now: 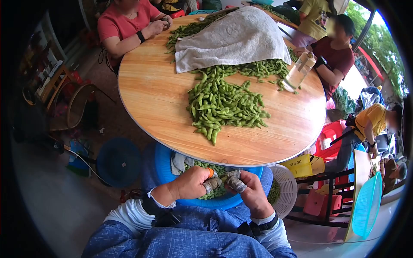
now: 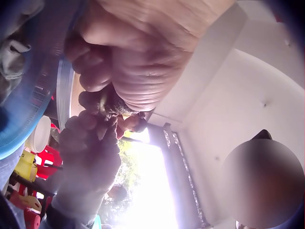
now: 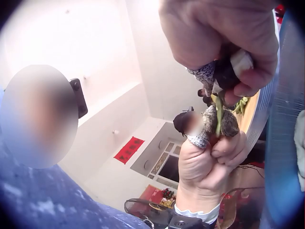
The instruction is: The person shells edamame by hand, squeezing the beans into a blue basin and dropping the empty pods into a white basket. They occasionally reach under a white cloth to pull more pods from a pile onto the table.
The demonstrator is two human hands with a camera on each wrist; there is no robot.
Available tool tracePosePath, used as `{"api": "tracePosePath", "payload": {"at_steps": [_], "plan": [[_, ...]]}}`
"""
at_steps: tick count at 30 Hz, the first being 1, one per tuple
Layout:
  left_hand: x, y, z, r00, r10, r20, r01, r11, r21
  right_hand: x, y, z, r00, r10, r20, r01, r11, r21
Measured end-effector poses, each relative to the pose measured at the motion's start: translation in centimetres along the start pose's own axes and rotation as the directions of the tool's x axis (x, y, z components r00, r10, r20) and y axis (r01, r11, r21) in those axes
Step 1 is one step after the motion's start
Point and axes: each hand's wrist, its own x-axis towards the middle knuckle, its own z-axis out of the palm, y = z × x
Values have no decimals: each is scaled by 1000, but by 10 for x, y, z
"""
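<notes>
Over a blue basin [image 1: 165, 157], my left hand [image 1: 188, 185] and right hand [image 1: 256, 195] meet with their fingertips close together. Grey speckled wraps cover thumb and finger ends on both, and an orange band shows on the left. A green soybean pod [image 3: 219, 117] stands between the wrapped thumb and finger of the left hand in the right wrist view. The right hand's curled fingers pinch at the pod's other end, partly hidden by its own knuckles. Green beans [image 1: 206, 167] and a grey cloth [image 1: 177, 164] lie in the basin beneath.
A round wooden table [image 1: 150, 94] holds a heap of soybean pods [image 1: 223, 103], a pale towel [image 1: 234, 41] over more pods, and a clear bottle [image 1: 299, 73]. Right of the basin stands a white basket [image 1: 289, 189]. Several people sit or stand around.
</notes>
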Motion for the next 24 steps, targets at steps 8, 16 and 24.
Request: {"api": "tracePosePath", "payload": {"at_steps": [8,16,24], "plan": [[2,-12,5,996,83,19,-80,992,-96,1,7,0,997,-80,4,80,996,26],[-5,-4,11,966,233,-115,-124,803,583,9,22,-10,999,-38,-16,39,989,143],[2,-34,24,934,227,-277,-256,964,-73,9,30,3,987,-162,7,153,944,293]]}}
